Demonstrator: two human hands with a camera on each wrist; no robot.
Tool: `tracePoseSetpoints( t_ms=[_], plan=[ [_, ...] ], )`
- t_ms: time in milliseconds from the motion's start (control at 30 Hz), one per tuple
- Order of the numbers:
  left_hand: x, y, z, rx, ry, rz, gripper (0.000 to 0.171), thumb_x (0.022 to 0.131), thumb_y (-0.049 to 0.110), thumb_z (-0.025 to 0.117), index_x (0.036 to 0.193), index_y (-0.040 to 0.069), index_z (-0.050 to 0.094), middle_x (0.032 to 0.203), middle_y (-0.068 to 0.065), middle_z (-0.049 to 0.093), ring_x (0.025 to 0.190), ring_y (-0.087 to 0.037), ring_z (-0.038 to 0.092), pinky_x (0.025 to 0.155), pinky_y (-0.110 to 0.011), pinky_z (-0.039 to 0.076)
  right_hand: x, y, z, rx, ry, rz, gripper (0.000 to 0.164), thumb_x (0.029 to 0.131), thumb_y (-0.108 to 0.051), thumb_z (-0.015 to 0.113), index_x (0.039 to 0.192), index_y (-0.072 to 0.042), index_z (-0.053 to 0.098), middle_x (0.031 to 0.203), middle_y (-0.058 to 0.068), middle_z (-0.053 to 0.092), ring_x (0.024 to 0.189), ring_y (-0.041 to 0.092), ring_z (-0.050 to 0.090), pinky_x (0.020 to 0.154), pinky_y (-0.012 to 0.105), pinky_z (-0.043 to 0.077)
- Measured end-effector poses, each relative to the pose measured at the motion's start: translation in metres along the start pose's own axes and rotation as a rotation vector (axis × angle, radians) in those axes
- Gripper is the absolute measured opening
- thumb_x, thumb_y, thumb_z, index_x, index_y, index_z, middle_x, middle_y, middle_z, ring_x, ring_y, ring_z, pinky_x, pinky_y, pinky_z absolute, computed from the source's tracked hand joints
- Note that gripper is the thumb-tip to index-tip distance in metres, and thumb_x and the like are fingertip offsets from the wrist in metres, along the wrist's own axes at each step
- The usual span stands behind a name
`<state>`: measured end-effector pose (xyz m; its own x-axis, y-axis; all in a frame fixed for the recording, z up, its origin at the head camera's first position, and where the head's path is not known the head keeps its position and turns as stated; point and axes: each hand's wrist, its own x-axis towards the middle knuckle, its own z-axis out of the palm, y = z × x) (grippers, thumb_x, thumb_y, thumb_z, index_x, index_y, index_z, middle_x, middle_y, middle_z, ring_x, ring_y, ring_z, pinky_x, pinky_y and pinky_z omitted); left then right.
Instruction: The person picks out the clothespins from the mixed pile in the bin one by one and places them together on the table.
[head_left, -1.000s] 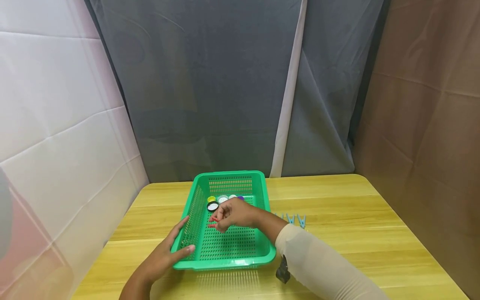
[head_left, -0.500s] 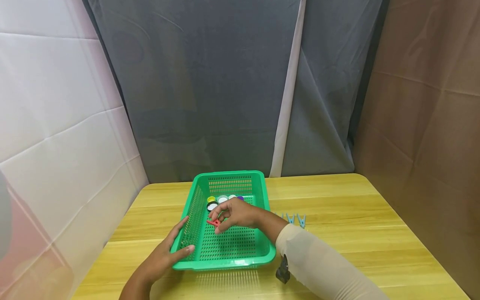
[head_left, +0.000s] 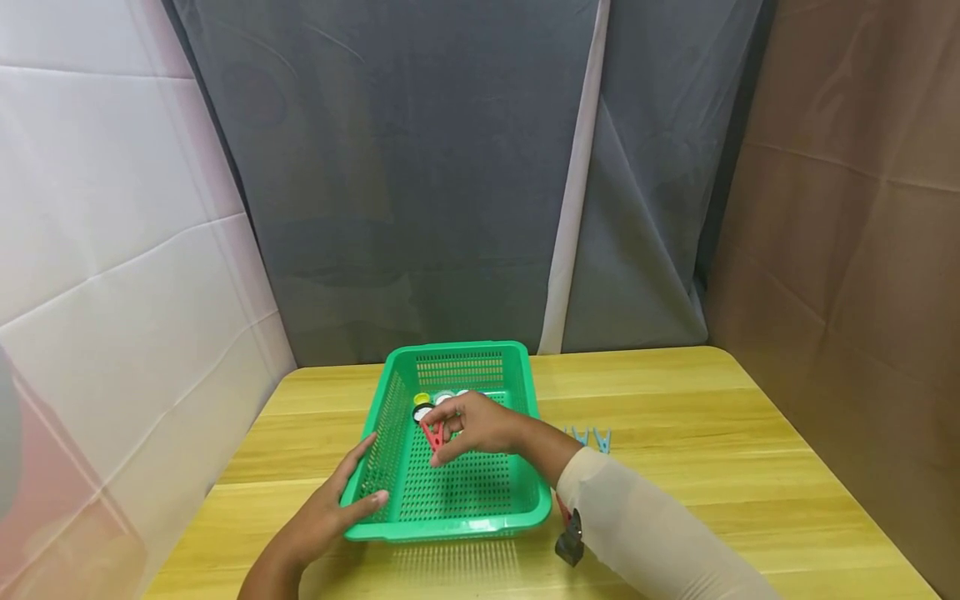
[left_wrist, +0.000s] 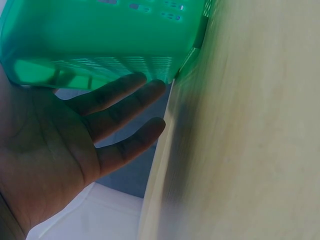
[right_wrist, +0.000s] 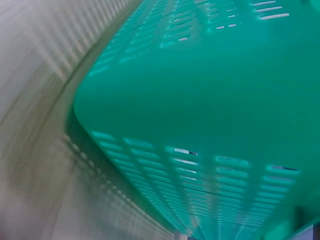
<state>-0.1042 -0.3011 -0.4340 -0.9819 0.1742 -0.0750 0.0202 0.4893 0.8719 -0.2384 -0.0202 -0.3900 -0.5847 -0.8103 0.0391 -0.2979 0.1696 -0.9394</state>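
Note:
In the head view my right hand (head_left: 483,427) pinches a red clothespin (head_left: 432,437) between thumb and fingers, above the floor of a green plastic basket (head_left: 450,527). The clothespin stands tilted, its legs spread. My left hand (head_left: 318,510) holds the basket's near left rim, thumb over the inside and fingers along the outside. Seen in the left wrist view, its fingers (left_wrist: 120,107) lie spread against the outer wall. Only the basket's perforated side (right_wrist: 210,110) fills the right wrist view; the right hand is hidden there.
Inside the basket, toward its back, lie a yellow lid (head_left: 422,399), a black-rimmed white lid (head_left: 422,413) and other pale lids, partly hidden by the hand. Light blue clothespins (head_left: 603,440) lie on the wooden table (head_left: 697,417) to the right. Something red shows beside the right sleeve.
The red clothespin has turned in my right fingers, from lying sideways to pointing down toward the thumb. The right hand has barely shifted. My left hand and the basket stay put.

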Motion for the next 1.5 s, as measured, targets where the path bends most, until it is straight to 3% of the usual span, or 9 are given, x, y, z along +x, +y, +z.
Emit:
tracePoseSetpoints(
  t_ms=[167,367,533,767,967,1167,1333,1500],
  plan=[
    [0.0,-0.001,0.0,-0.004,-0.002,-0.005,0.091,0.106,0.026,0.069,0.177,0.029,0.012,0.181,-0.029,0.012,0.158,-0.061,0.03,0.114,-0.077,0.041,-0.005,-0.005,-0.004,-0.065,-0.024,-0.049,0.049,0.088,-0.006,0.09,0.133,-0.002,0.072,0.105,0.001,0.069,0.088,0.006,0.069,0.082,0.023,0.058],
    [0.001,0.001,-0.001,-0.011,-0.001,-0.007,0.091,0.107,0.027,0.068,0.177,0.029,0.011,0.181,-0.029,0.012,0.158,-0.06,0.031,0.114,-0.076,0.041,-0.019,-0.018,-0.013,-0.122,-0.002,-0.099,0.054,0.088,-0.01,0.091,0.138,-0.002,0.071,0.107,0.003,0.072,0.09,0.008,0.068,0.087,0.025,0.06],
    [0.001,0.0,0.0,0.0,0.006,-0.012,0.092,0.106,0.027,0.069,0.177,0.029,0.012,0.181,-0.029,0.013,0.156,-0.058,0.034,0.113,-0.071,0.043,-0.033,-0.023,-0.021,-0.104,0.017,-0.1,0.055,0.091,-0.008,0.089,0.141,-0.002,0.069,0.124,0.009,0.071,0.102,0.009,0.069,0.087,0.026,0.061],
    [0.0,-0.001,-0.004,0.01,0.012,-0.005,0.091,0.106,0.027,0.069,0.177,0.029,0.012,0.181,-0.028,0.013,0.155,-0.056,0.035,0.113,-0.07,0.043,-0.046,-0.025,-0.031,-0.076,0.051,-0.079,0.04,0.094,-0.002,0.083,0.132,0.003,0.071,0.106,0.007,0.068,0.096,0.013,0.064,0.087,0.025,0.058],
    [-0.001,-0.002,-0.004,0.023,0.019,0.005,0.091,0.106,0.027,0.069,0.177,0.028,0.012,0.181,-0.028,0.013,0.156,-0.058,0.033,0.113,-0.072,0.042,-0.049,-0.017,-0.032,-0.107,0.053,-0.058,0.043,0.094,0.0,0.082,0.135,0.004,0.068,0.119,0.014,0.07,0.099,0.01,0.063,0.087,0.024,0.058],
    [-0.002,-0.001,-0.005,0.029,0.022,-0.005,0.092,0.106,0.027,0.069,0.177,0.029,0.012,0.181,-0.028,0.013,0.157,-0.059,0.032,0.114,-0.073,0.042,-0.045,-0.012,-0.025,-0.19,-0.016,-0.011,0.04,0.094,-0.001,0.083,0.132,0.002,0.071,0.14,0.018,0.069,0.095,0.008,0.066,0.088,0.026,0.058],
    [-0.002,0.0,-0.005,0.022,0.017,-0.006,0.092,0.106,0.027,0.069,0.177,0.028,0.011,0.181,-0.029,0.01,0.159,-0.061,0.028,0.115,-0.076,0.04,-0.038,-0.009,-0.013,-0.353,-0.123,0.059,0.044,0.093,-0.008,0.087,0.134,-0.003,0.073,0.141,0.015,0.071,0.093,0.004,0.069,0.088,0.023,0.056],
    [-0.002,0.0,-0.004,0.009,0.012,-0.011,0.091,0.106,0.026,0.069,0.177,0.028,0.011,0.181,-0.029,0.009,0.159,-0.061,0.027,0.115,-0.076,0.04,-0.029,-0.004,-0.002,-0.368,-0.248,0.138,0.045,0.093,-0.006,0.087,0.135,-0.005,0.073,0.14,0.011,0.071,0.086,0.005,0.07,0.079,0.022,0.056]
  ],
)
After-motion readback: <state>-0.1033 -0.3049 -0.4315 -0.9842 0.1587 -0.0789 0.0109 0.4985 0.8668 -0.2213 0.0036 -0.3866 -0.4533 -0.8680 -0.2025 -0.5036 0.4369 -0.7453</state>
